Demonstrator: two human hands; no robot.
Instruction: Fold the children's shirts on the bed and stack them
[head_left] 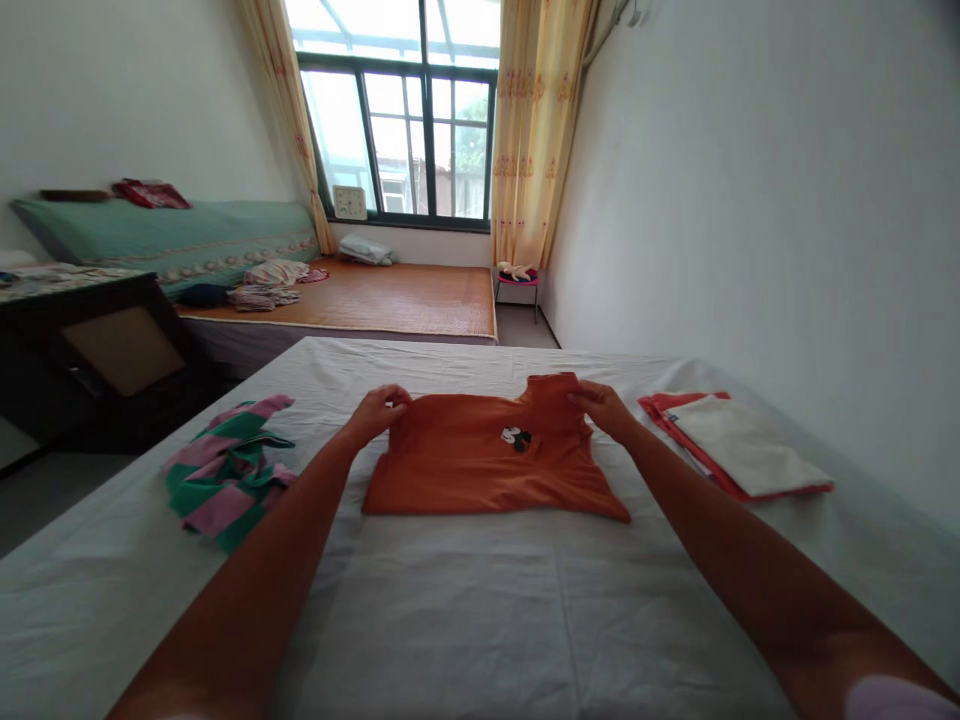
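Note:
An orange shirt (457, 460) with a small black-and-white cartoon print lies spread sideways on a bed covered with a white sheet (480, 620). At its far left corner, my left hand (382, 410) pinches the fabric between thumb and fingers. My right hand (601, 408) grips the far right edge beside the raised neck part. The shirt's near edge rests on the sheet, and its lower right corner points toward me. Parts of the fingertips are hidden by the cloth.
A crumpled pink-and-green garment (232, 470) lies to the left. Folded white and red clothes (742, 440) lie at the right, near the wall. Beyond stands another bed with a brown mat (405, 295), and a dark cabinet (112, 340) is at the left.

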